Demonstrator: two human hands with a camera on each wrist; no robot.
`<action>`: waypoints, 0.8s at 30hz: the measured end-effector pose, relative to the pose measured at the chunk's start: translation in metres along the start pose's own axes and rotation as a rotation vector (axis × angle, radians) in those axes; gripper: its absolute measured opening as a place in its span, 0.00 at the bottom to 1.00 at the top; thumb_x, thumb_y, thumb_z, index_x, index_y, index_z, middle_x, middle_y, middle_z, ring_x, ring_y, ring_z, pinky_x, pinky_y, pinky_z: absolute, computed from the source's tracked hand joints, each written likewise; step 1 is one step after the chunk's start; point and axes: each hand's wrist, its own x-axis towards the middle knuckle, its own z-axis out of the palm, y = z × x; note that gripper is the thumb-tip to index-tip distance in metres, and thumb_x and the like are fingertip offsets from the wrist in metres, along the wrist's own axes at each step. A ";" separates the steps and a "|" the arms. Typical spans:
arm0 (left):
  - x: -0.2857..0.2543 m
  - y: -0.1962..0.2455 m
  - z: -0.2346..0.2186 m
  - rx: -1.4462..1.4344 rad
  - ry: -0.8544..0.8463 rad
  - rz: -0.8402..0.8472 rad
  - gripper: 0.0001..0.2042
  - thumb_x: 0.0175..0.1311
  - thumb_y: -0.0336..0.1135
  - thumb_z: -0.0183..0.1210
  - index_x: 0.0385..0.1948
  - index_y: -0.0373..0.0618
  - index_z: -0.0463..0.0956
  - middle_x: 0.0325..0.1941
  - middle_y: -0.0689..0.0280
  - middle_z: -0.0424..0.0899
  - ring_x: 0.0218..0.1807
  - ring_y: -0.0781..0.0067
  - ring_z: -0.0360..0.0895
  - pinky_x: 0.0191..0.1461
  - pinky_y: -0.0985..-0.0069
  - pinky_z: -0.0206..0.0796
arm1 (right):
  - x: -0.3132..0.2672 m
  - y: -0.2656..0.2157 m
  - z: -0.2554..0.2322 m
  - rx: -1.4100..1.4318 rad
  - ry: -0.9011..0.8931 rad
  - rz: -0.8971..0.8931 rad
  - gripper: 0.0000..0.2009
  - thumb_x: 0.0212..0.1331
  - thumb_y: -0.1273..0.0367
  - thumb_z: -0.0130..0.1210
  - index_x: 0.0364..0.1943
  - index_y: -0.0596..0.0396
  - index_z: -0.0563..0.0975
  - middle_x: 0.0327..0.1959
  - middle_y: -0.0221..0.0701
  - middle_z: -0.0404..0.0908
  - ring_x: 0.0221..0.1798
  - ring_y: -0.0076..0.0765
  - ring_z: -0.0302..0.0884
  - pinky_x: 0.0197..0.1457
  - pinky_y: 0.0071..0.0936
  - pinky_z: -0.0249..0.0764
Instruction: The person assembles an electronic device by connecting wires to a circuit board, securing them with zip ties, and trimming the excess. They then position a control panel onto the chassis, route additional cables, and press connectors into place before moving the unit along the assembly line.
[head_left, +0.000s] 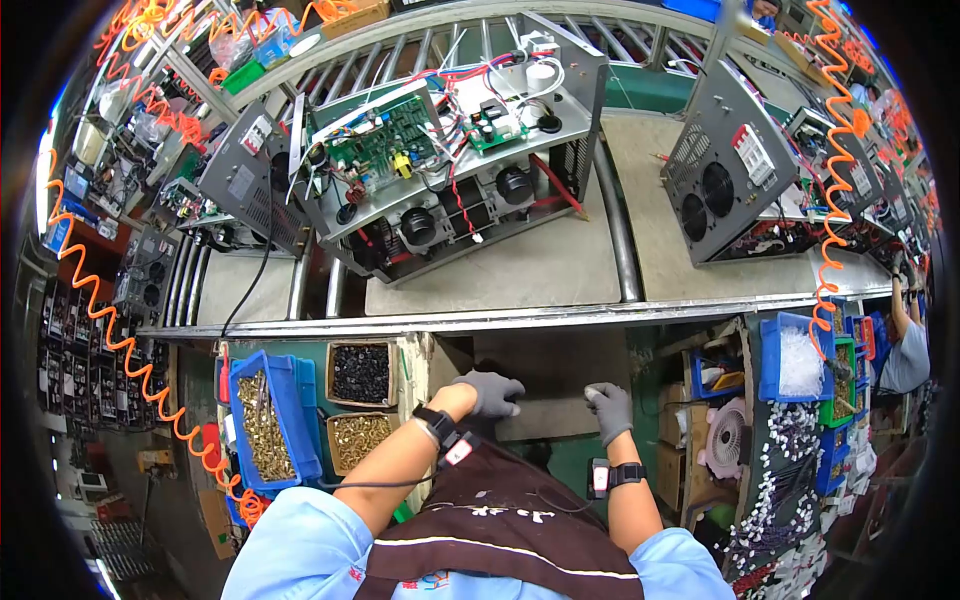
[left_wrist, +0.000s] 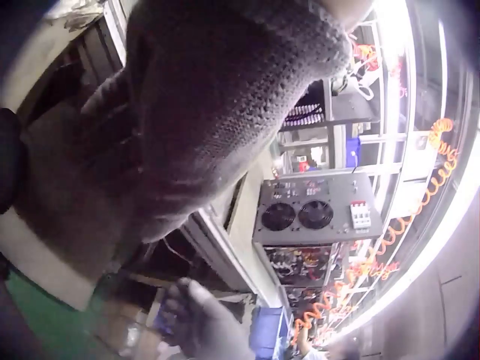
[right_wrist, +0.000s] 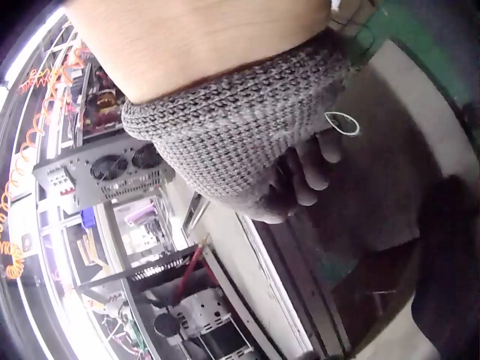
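Both hands wear grey knit gloves and hang in front of the body, below the bench edge. My left hand [head_left: 490,393] points to the right with its fingers loosely bent, and nothing shows in it. Across a gap, my right hand [head_left: 610,412] has its fingers loosely curled and no object between them. In the right wrist view, several gloved fingertips [right_wrist: 313,174] show past the knit cuff. Beyond the hands, an opened grey metal unit [head_left: 460,200] with a green circuit board [head_left: 385,145], wires and black round parts stands on the conveyor, apart from both hands.
A similar unit with two fans [head_left: 720,180] stands right, another [head_left: 255,180] left. A blue bin of brass-coloured parts [head_left: 265,430] and trays of black parts [head_left: 362,373] and rings [head_left: 360,443] sit left. Right are a white-filled bin [head_left: 797,360] and a pink fan [head_left: 725,440]. Orange coiled hoses [head_left: 120,345] hang.
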 end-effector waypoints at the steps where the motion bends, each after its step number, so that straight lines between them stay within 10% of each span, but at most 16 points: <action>1: -0.003 -0.002 0.002 -0.035 0.103 0.015 0.28 0.52 0.52 0.50 0.54 0.49 0.63 0.52 0.55 0.71 0.54 0.54 0.67 0.56 0.66 0.59 | -0.001 0.012 -0.008 0.048 0.015 0.059 0.06 0.48 0.70 0.55 0.28 0.59 0.77 0.21 0.28 0.76 0.22 0.20 0.70 0.24 0.18 0.65; 8: -0.111 -0.030 -0.096 -0.290 1.345 0.087 0.14 0.45 0.24 0.55 0.38 0.42 0.73 0.38 0.61 0.77 0.40 0.70 0.74 0.47 0.75 0.64 | -0.018 0.043 -0.045 0.277 0.086 0.331 0.07 0.50 0.69 0.55 0.31 0.57 0.75 0.23 0.28 0.76 0.22 0.23 0.71 0.25 0.20 0.67; 12: -0.170 -0.036 -0.179 -0.026 1.945 -0.149 0.13 0.57 0.36 0.54 0.41 0.40 0.71 0.44 0.59 0.72 0.46 0.65 0.70 0.50 0.74 0.61 | -0.012 0.026 -0.049 0.288 0.109 0.372 0.07 0.51 0.69 0.53 0.32 0.56 0.75 0.24 0.28 0.76 0.23 0.22 0.70 0.25 0.19 0.64; 17: -0.172 -0.064 -0.262 0.381 1.741 -0.314 0.27 0.58 0.50 0.50 0.52 0.39 0.62 0.56 0.51 0.63 0.59 0.53 0.60 0.61 0.66 0.52 | 0.013 -0.002 -0.046 0.292 0.097 0.289 0.06 0.51 0.69 0.54 0.32 0.56 0.76 0.24 0.27 0.76 0.22 0.20 0.70 0.24 0.18 0.66; 24: -0.140 -0.095 -0.275 0.443 1.650 -0.514 0.21 0.59 0.51 0.46 0.45 0.45 0.71 0.54 0.59 0.68 0.54 0.57 0.67 0.54 0.66 0.61 | 0.041 -0.016 -0.026 0.348 0.093 0.233 0.06 0.50 0.70 0.55 0.31 0.56 0.77 0.23 0.27 0.77 0.21 0.18 0.70 0.24 0.16 0.67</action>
